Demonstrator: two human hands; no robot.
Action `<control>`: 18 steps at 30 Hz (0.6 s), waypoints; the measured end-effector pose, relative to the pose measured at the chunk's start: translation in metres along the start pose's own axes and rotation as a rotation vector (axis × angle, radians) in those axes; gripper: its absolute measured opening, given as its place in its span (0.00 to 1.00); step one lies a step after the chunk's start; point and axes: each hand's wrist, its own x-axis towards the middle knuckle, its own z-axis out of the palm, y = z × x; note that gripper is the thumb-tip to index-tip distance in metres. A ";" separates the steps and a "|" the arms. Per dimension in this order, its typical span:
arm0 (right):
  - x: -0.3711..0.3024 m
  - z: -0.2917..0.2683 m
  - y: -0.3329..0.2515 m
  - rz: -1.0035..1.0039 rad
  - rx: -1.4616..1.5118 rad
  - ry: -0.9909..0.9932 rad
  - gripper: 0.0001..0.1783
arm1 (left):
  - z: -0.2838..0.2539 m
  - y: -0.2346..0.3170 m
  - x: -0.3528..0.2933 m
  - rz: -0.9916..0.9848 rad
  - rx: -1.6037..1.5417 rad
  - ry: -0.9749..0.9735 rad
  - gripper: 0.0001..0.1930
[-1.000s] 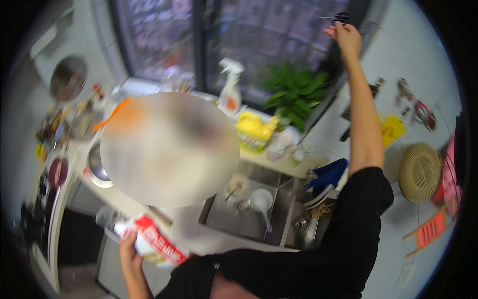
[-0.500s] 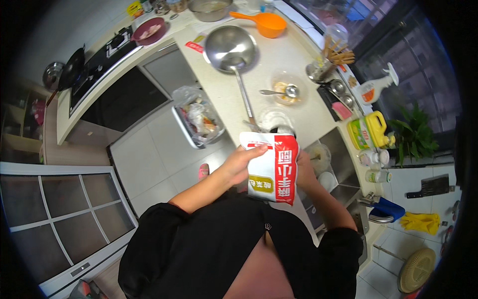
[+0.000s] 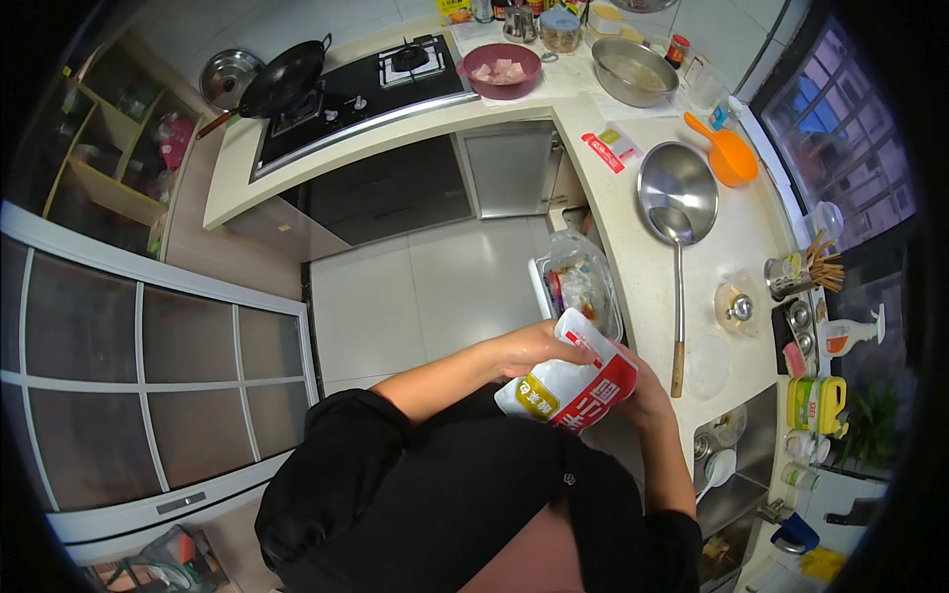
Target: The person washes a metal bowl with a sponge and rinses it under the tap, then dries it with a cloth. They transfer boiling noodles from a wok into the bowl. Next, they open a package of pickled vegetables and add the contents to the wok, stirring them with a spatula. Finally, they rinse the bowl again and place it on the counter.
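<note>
A white and red foil food packet [image 3: 571, 383] with a gold label is held tilted in front of my body. My left hand [image 3: 534, 348] grips its left side, the thumb lying across its front. At the packet's right edge my right hand [image 3: 645, 393] is closed on it, with most fingers hidden behind. Just beyond the packet an open waste bin [image 3: 583, 287], lined with a clear bag, holds crumpled wrappers. On the counter to the right lies a large steel ladle [image 3: 679, 296] with a wooden handle end, its bowl in a steel basin [image 3: 692, 178].
A clear bowl [image 3: 733, 308] with a spoon and an orange scoop [image 3: 733, 158] stand along the right counter. Left of the sink [image 3: 761, 435] is the counter's edge. A purple bowl of pale pieces [image 3: 502, 89] stands beside the stove, where a black wok [image 3: 285, 84] sits.
The view has turned left, bringing the stove and more floor into sight. The packet, formerly upright over the counter's edge, is now tilted near the bin. Both hands have moved with it.
</note>
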 end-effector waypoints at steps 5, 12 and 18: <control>0.004 -0.024 -0.008 -0.308 0.029 -0.130 0.21 | -0.036 0.014 0.000 0.053 -0.161 0.175 0.13; -0.013 -0.006 -0.029 -0.396 -0.493 0.056 0.15 | -0.064 0.056 0.022 -0.093 -0.083 0.170 0.16; -0.019 -0.029 -0.019 -0.152 -0.756 0.017 0.16 | -0.065 0.049 0.039 -0.129 0.018 0.155 0.17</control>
